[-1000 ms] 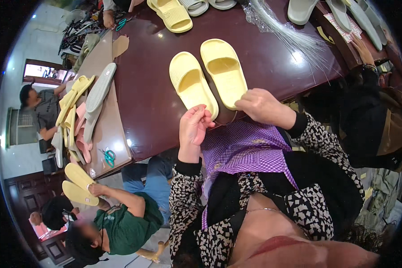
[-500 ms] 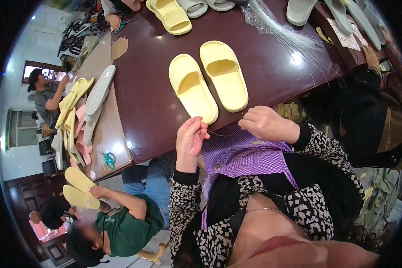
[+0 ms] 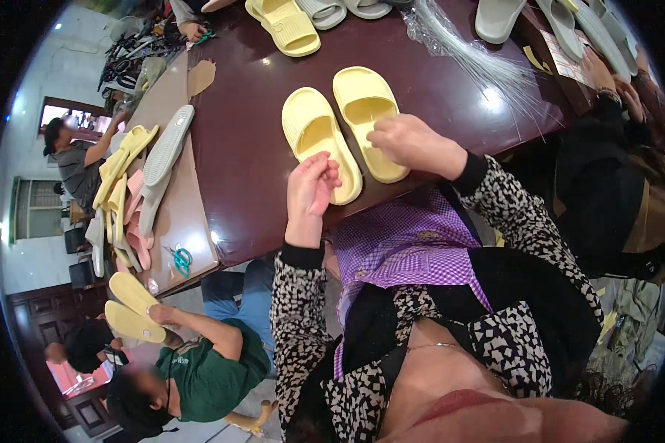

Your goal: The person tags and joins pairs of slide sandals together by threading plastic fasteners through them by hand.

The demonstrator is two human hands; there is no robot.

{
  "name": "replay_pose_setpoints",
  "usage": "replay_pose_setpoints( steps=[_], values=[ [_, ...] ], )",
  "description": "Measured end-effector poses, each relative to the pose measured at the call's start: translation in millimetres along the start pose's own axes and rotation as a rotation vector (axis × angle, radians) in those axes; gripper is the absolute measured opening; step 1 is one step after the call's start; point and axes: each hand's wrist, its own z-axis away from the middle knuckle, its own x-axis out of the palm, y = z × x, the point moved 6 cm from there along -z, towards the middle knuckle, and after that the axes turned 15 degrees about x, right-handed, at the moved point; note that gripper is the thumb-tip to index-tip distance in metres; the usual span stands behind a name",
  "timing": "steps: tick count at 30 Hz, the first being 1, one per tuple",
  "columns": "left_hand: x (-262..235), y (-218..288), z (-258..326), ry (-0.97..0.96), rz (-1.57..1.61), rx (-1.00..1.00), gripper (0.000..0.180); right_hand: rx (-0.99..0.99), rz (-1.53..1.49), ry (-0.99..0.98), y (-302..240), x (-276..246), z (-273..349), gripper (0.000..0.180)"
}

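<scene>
Two pale yellow slippers lie side by side on the dark brown table [image 3: 251, 148]. My left hand [image 3: 310, 188] hovers at the heel of the left slipper [image 3: 314, 133], its fingertips pinched together; anything between them is too fine to see. My right hand [image 3: 414, 144] rests on the right slipper [image 3: 362, 100], fingers curled onto its inner edge near the heel. Both sleeves are black-and-white patterned, above a purple checked apron.
A bundle of clear plastic strands [image 3: 480, 63] lies at the back right. More yellow [image 3: 284, 26] and grey slippers [image 3: 495, 18] sit along the far edge. Stacked soles [image 3: 148, 170] and teal-handled scissors [image 3: 181, 258] are on the left table. Other people work at the left, lower left and right.
Both my hands have moved forward from the table's near edge onto the pair of slippers. My right hand has gone from my lap side onto the right slipper.
</scene>
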Motion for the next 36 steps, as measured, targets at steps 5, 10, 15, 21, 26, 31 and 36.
replay_pose_setpoints(
  steps=[5, 10, 15, 21, 26, 31, 36],
  values=[
    [2.3, -12.3, -1.5, 0.006, 0.033, -0.08, 0.016, 0.075, 0.058, -0.122, -7.5, 11.9, 2.1, 0.007],
    [4.5, -11.5, -2.6, -0.052, 0.036, -0.105, 0.014, 0.137, 0.002, -0.118, -8.4, 5.0, 9.2, 0.008],
    [5.8, -22.9, 12.3, -0.062, 0.023, -0.159, 0.011, 0.161, 0.027, -0.095, 13.3, 23.9, 13.5, 0.007],
    [10.5, -33.1, 17.5, -0.038, 0.047, -0.193, 0.008, 0.211, 0.081, -0.043, 20.4, 30.2, 1.1, 0.01],
    [5.5, -30.0, -10.5, 0.074, 0.099, -0.097, 0.008, 0.203, 0.046, -0.026, 16.3, 25.2, 2.6, 0.032],
    [-0.1, -29.3, -37.6, 0.117, 0.18, -0.007, 0.007, 0.155, -0.082, 0.057, 17.2, 9.2, 10.8, 0.042],
    [0.9, -33.1, -47.8, 0.187, 0.171, 0.003, 0.007, 0.255, -0.179, 0.104, 31.8, -2.3, 14.3, 0.033]
  ],
)
